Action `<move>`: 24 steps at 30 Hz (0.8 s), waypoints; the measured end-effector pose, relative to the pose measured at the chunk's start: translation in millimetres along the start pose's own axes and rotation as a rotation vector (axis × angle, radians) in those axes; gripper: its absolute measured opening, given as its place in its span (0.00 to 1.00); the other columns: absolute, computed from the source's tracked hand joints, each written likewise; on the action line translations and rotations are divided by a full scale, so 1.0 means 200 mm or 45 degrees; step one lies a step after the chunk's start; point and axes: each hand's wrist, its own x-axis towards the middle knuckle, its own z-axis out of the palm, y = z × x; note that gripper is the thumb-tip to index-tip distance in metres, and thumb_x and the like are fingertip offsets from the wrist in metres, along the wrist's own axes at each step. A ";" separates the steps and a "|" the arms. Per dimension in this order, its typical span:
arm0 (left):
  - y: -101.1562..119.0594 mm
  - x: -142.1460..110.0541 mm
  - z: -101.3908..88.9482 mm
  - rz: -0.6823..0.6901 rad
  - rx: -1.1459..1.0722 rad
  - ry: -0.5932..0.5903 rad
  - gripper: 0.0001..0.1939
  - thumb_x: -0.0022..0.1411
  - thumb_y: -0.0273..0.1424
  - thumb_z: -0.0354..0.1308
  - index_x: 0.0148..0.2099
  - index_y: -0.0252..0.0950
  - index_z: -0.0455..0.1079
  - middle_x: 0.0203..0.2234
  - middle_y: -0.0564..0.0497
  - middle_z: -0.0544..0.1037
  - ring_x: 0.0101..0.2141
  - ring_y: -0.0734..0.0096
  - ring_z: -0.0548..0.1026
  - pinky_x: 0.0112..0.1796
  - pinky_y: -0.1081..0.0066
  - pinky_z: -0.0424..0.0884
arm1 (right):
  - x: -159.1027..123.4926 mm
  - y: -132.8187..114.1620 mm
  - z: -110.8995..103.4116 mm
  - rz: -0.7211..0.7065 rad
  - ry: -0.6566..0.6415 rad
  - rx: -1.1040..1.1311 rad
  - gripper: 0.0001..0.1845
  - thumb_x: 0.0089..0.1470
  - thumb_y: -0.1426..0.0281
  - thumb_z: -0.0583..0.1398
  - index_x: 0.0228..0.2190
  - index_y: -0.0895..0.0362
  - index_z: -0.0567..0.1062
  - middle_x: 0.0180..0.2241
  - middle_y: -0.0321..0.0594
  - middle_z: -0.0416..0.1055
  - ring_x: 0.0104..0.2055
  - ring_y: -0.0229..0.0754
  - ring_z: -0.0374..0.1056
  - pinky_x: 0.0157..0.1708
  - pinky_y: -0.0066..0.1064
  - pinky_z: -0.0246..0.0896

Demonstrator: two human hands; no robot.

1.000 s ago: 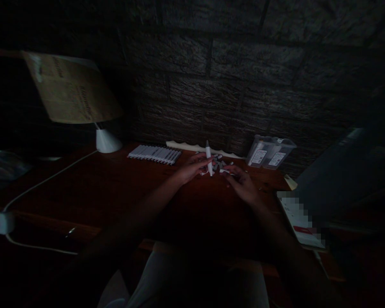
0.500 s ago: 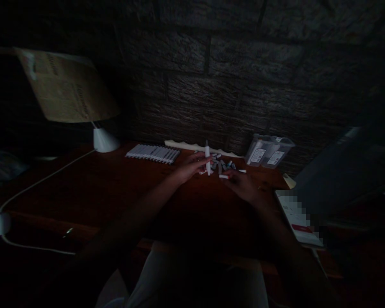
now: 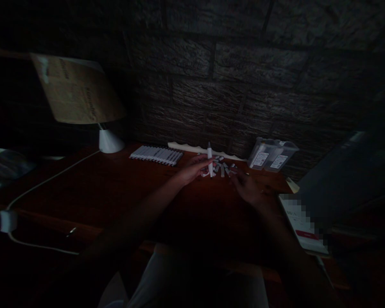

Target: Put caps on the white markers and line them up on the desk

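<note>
My left hand [image 3: 194, 169] is closed around a white marker [image 3: 210, 160], held upright with its grey tip end up. Just to the right of it, a loose pile of grey and white marker caps [image 3: 222, 170] lies on the table. My right hand [image 3: 244, 186] is at the right edge of that pile, fingers curled in at the caps. Dim light hides what, if anything, is between its fingertips. To the left, a neat row of white markers [image 3: 156, 155] lies side by side.
A wooden table [image 3: 122, 188] stands against a dark stone wall. Two clear plastic boxes [image 3: 272, 154] with labels are at the back right. A lamp [image 3: 111, 141] with a paper-like shade stands left, its white cord trailing. A white booklet [image 3: 300, 222] lies near the right edge.
My right hand has moved in to the pile of caps; the white cap with a red end at its fingertips no longer shows. My left hand keeps hold of the marker. The view has shifted slightly.
</note>
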 end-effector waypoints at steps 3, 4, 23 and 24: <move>0.01 0.00 0.00 -0.002 -0.012 0.001 0.20 0.52 0.36 0.71 0.46 0.33 0.76 0.32 0.48 0.80 0.29 0.74 0.76 0.29 0.74 0.66 | -0.01 0.00 0.03 0.020 -0.078 0.032 0.23 0.62 0.54 0.51 0.48 0.55 0.73 0.25 0.37 0.75 0.22 0.38 0.67 0.23 0.30 0.63; 0.01 0.00 0.00 -0.001 -0.016 0.001 0.21 0.51 0.36 0.71 0.46 0.33 0.76 0.32 0.48 0.80 0.29 0.74 0.76 0.28 0.75 0.66 | -0.01 0.00 0.04 0.002 -0.085 0.041 0.21 0.61 0.55 0.51 0.46 0.55 0.73 0.27 0.37 0.74 0.22 0.38 0.68 0.24 0.30 0.64; 0.00 0.00 0.00 0.007 -0.017 -0.006 0.20 0.51 0.37 0.72 0.45 0.34 0.78 0.33 0.48 0.80 0.30 0.73 0.76 0.30 0.73 0.67 | -0.03 -0.01 0.04 -0.087 -0.235 0.115 0.19 0.59 0.53 0.56 0.41 0.53 0.77 0.31 0.37 0.74 0.25 0.38 0.70 0.22 0.29 0.67; 0.00 0.00 0.00 0.003 -0.012 -0.007 0.19 0.51 0.37 0.71 0.45 0.34 0.78 0.33 0.48 0.80 0.29 0.74 0.76 0.30 0.74 0.67 | -0.03 -0.01 0.05 -0.072 -0.258 0.102 0.18 0.59 0.54 0.57 0.41 0.53 0.77 0.30 0.36 0.74 0.23 0.38 0.69 0.22 0.29 0.66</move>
